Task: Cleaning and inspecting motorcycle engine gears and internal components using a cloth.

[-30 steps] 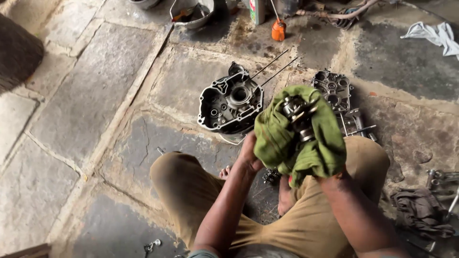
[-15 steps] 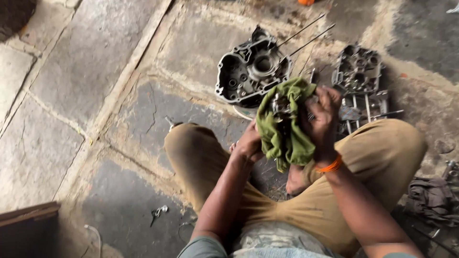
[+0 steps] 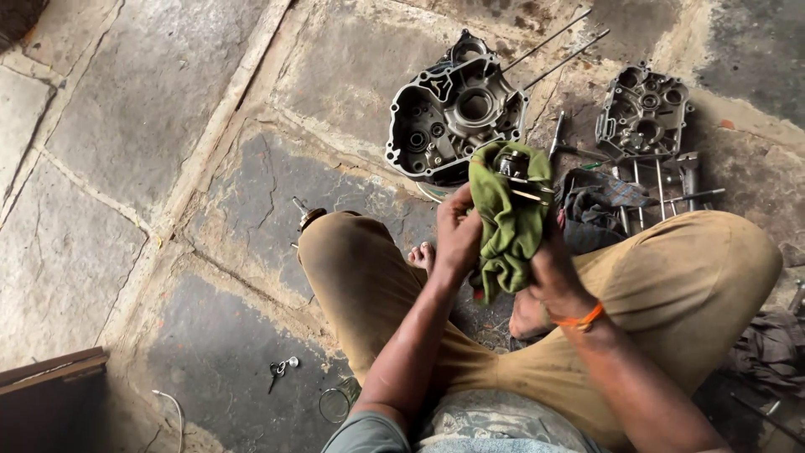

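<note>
Left hand (image 3: 457,239): fingers curled shut on the near left edge of the green rag (image 3: 506,222), thumb side toward the camera.
Right hand (image 3: 549,268): closed about the rag's right side from behind; the fingertips are hidden in the cloth; an orange band (image 3: 580,319) sits at the wrist.
Green rag: bunched and hanging between both hands, held above the lap, wrapped round a part.
Metal engine part (image 3: 513,168): dark, with a thin rod jutting to the right; only its top shows above the rag's upper fold, its shape otherwise covered.
Legs: tan trousers (image 3: 671,277), knees spread left and right of the hands; bare toes (image 3: 422,254) show between them.
Left crankcase half (image 3: 453,113): grey cast metal, lying open face up on the stone floor (image 3: 168,126) just beyond the rag, two long studs (image 3: 549,46) pointing up and right.
Right crankcase half (image 3: 641,109): smaller, flat on the floor, well right of the first.
Loose tools (image 3: 662,180): rods and spanners lying below the right casing.
Dark cloth (image 3: 599,205): crumpled beside the right knee.
Keys (image 3: 281,369): small bunch on the floor near the left knee.
</note>
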